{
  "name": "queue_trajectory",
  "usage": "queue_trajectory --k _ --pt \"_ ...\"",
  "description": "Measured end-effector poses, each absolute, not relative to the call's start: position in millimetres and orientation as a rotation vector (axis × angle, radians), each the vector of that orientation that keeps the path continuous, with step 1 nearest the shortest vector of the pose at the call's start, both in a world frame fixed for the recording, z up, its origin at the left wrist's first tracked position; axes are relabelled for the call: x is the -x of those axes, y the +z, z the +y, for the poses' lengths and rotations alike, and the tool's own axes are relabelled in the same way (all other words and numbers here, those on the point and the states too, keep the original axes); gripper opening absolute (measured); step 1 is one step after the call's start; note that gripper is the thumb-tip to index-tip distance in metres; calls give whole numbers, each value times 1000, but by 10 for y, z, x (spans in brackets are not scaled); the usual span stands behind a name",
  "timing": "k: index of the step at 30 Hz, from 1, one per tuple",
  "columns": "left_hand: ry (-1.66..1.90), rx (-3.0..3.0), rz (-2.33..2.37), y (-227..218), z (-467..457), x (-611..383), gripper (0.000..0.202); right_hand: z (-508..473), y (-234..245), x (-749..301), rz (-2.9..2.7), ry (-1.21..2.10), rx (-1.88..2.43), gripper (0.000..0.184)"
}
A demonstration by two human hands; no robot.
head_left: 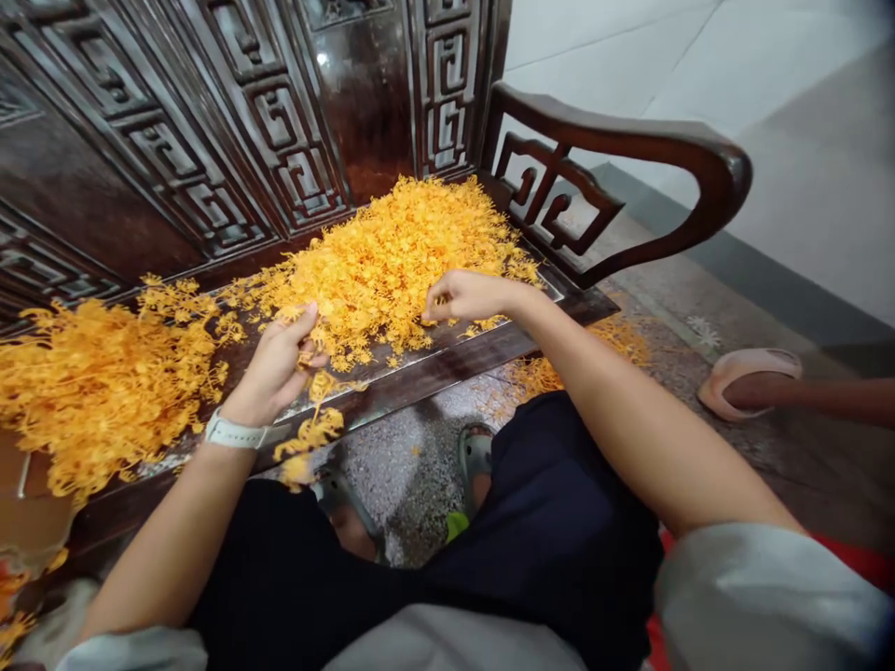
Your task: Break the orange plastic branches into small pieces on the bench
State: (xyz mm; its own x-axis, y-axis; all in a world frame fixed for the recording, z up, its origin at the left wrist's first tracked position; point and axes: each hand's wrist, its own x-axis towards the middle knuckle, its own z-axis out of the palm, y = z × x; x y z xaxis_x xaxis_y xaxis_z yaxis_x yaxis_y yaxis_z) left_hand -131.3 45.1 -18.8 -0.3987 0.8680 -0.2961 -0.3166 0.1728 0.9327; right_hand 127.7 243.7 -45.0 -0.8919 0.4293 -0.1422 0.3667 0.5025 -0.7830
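My left hand, a pale watch band at its wrist, is closed on a string of yellow-orange artificial flower pieces, which dangles past the bench's front edge. A large heap of the same frilly pieces lies on the dark wooden bench, just beyond both hands. At the heap's front right side, my right hand has its fingers curled in a pinch. Whatever its fingertips hold, if anything, blends into the yellow behind them.
A second yellow pile covers the bench's left end, above a cardboard box. The carved backrest and curved armrest bound the bench. Loose yellow bits litter the floor. Another person's foot in a pink shoe is at right.
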Motion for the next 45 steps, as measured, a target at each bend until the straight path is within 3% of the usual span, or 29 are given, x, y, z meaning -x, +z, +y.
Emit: queue_trajectory --k 2,4,7,9,11,15,18,22,30,45 --pt "1453 -525 1369 -194 487 1292 43 2277 -384 -1191 -2720 1569 444 29" --pt "1454 -501 1331 -180 504 1260 42 2180 -349 -1087 -2418 1657 473 47" --pt "1473 -472 1274 -144 493 1199 39 2130 -387 -940 -1899 1365 840 61" --pt "1473 -465 1243 -132 474 1161 40 2099 -451 -860 -1838 1210 964 64" --pt "1434 -506 1226 -141 462 1131 47 2025 -506 -785 -1862 1364 950 67" --pt "1313 -677 1194 -204 468 1084 38 1789 -512 -629 -1660 1959 689 56" --pt "1271 -759 1216 -236 467 1067 34 1684 -444 -567 -1426 2114 619 47" --pt "1157 -842 1240 -231 454 1095 38 1749 -365 -601 -1215 2058 706 35" --pt "973 -908 1263 -283 487 1117 56 1973 -345 -641 -1238 1923 856 33" --pt "1031 -1164 1359 -264 518 1061 49 2120 -373 -451 -1264 1754 920 45"
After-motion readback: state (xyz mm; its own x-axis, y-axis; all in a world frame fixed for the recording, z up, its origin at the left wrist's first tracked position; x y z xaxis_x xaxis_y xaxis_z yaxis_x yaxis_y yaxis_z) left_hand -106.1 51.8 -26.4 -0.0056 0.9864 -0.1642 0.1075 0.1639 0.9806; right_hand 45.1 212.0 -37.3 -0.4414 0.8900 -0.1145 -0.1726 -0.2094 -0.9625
